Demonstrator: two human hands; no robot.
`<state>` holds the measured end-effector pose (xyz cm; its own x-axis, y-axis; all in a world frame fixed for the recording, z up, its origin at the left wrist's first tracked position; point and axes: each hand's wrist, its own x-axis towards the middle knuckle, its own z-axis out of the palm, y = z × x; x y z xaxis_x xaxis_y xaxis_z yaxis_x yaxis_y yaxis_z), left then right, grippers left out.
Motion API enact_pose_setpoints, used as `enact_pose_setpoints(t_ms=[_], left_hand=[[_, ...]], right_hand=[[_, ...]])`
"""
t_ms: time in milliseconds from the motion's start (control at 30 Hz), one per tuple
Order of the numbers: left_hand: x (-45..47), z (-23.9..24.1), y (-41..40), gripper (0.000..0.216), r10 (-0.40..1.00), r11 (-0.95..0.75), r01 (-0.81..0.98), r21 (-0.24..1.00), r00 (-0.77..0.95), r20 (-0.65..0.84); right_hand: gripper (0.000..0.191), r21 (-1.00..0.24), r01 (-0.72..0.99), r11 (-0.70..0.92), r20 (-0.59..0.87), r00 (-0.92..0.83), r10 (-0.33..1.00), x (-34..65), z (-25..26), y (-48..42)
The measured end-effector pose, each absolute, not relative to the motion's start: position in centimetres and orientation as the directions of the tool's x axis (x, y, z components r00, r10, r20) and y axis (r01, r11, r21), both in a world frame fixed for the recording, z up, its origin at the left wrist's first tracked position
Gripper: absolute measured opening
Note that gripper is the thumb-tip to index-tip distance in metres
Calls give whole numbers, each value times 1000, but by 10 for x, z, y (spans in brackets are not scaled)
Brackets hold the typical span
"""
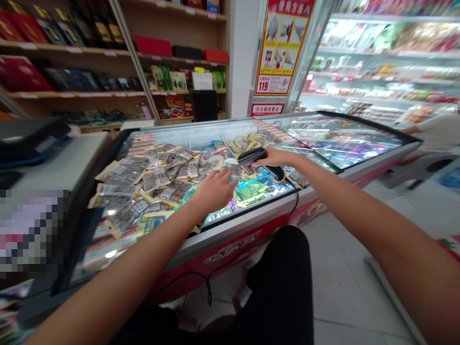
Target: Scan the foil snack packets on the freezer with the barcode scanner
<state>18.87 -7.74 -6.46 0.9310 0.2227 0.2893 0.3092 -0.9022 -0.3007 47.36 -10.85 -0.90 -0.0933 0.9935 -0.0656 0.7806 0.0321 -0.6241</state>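
My right hand (276, 157) is wrapped around a black barcode scanner (251, 155), whose head points left above the packets. From the scanner's handle a dark cable hangs over the freezer's front edge. Lower and to the left, my left hand (216, 189) is over the packets with its fingers apart; whether its fingertips touch one is not clear. Many small clear-and-tan snack packets (156, 179) lie heaped on the glass top of a chest freezer (230, 230). Close to my left hand are green and blue packages (251, 188), partly covered by the hands and scanner.
A grey counter (77, 153) with a dark device (34, 136) stands at the left. Behind are wooden shelves (179, 55) with boxes and bottles. A lit display fridge (381, 62) is at the back right. Another person's light sleeve (440, 132) shows at the right edge.
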Motion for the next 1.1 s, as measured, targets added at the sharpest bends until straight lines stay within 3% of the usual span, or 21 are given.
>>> enact_pose_setpoints(t_ms=[100, 167, 333, 567, 700, 933, 1100], left_hand=[[190, -62, -80, 34, 195, -902, 286, -323, 938, 288], [194, -63, -82, 42, 135, -928, 216, -304, 955, 266], [203, -72, -87, 47, 67, -958, 118, -260, 978, 197], [203, -73, -91, 44, 110, -941, 173, -290, 969, 221], [203, -74, -90, 43, 96, -937, 164, -309, 970, 222], [202, -75, -91, 43, 106, -933, 175, -314, 969, 223], [203, -74, -91, 47, 138, -919, 213, -332, 962, 236]], right_hand=[[32, -686, 715, 132, -136, -304, 943, 472, -5, -121], [28, -714, 687, 134, -147, -334, 931, 470, -4, -129], [33, -716, 693, 85, -58, -180, 982, 468, 6, -154], [28, -478, 866, -147, -291, 2, 957, 484, 25, -194], [38, -454, 873, -176, -363, -2, 932, 497, 23, -207], [39, -477, 861, -175, -355, -6, 935, 506, 26, -212], [37, -434, 839, -329, -209, 261, 942, 526, 18, -215]])
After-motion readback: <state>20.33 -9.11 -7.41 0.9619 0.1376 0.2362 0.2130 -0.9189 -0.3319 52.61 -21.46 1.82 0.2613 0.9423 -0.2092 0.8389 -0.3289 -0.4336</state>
